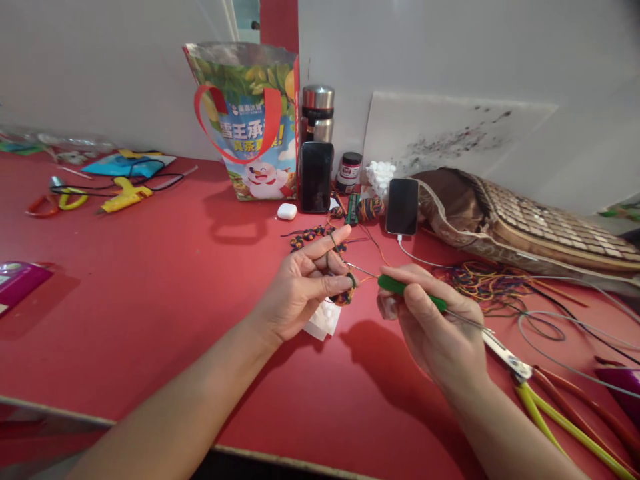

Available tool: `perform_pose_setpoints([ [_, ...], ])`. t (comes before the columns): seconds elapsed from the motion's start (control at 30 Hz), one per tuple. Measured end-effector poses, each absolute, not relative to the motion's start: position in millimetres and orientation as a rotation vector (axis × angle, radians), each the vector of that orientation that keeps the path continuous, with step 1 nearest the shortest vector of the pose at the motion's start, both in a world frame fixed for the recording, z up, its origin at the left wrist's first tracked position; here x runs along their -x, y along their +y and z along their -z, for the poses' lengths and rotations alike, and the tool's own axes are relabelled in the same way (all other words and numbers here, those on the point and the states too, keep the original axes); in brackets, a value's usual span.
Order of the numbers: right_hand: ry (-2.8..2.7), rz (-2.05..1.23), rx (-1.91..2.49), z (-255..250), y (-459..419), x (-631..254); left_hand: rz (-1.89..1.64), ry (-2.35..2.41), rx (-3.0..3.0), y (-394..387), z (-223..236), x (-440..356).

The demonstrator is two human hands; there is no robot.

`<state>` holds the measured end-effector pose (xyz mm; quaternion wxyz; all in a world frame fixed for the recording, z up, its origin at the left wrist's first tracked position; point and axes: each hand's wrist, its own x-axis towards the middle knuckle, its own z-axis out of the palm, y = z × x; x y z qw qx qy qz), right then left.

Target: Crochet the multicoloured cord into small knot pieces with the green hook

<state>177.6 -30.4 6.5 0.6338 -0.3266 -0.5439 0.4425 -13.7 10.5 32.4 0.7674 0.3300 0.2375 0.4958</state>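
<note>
Between its thumb and fingers my left hand (305,283) pinches a small multicoloured crocheted piece (343,296), with dark yarn looped over the raised index finger. My right hand (437,320) grips a crochet hook by its green handle (411,291). The hook's thin metal shaft (361,268) points left and reaches the yarn at my left fingertips; whether its tip is inside a loop, I cannot make out. Behind my left hand lies a string of multicoloured knotted balls (307,235). A white paper packet (324,320) is on the red table beneath the crocheted piece.
Scissors with red and yellow handles (520,368) lie by my right wrist, near tangled yarn (487,283). At the back stand a printed bag (260,133), a thermos (319,110) and two phones (317,177). A yellow glue gun (125,195) lies at left.
</note>
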Motion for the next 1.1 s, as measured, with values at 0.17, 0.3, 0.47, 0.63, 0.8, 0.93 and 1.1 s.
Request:
perform_pose_setpoints([
  [0.17, -1.231, -1.026, 0.709, -15, -28, -181, -0.999, 0.461, -0.743, 15, -31, 19],
  [0.3, -1.19, -1.065, 0.683, -22, -26, -184, -0.911, 0.451, -0.718, 18, -31, 23],
  [0.47, -1.19, -1.139, 0.675, -27, -24, -190, -0.811, 0.404, -0.682, 19, -30, 25],
  [0.63, -1.193, -1.185, 0.676, -27, -24, -195, -0.753, 0.383, -0.623, 19, -25, 25],
  [0.8, -1.183, -1.221, 0.666, -30, -23, -196, -0.711, 0.367, -0.617, 19, -23, 26],
  [0.93, -1.139, -1.308, 0.658, -30, -21, -196, -0.744, 0.405, -0.66, 18, -23, 23],
  [1.1, -1.038, -1.362, 0.693, -21, -25, -184, -0.841, 0.493, -0.731, 12, -22, 13],
])
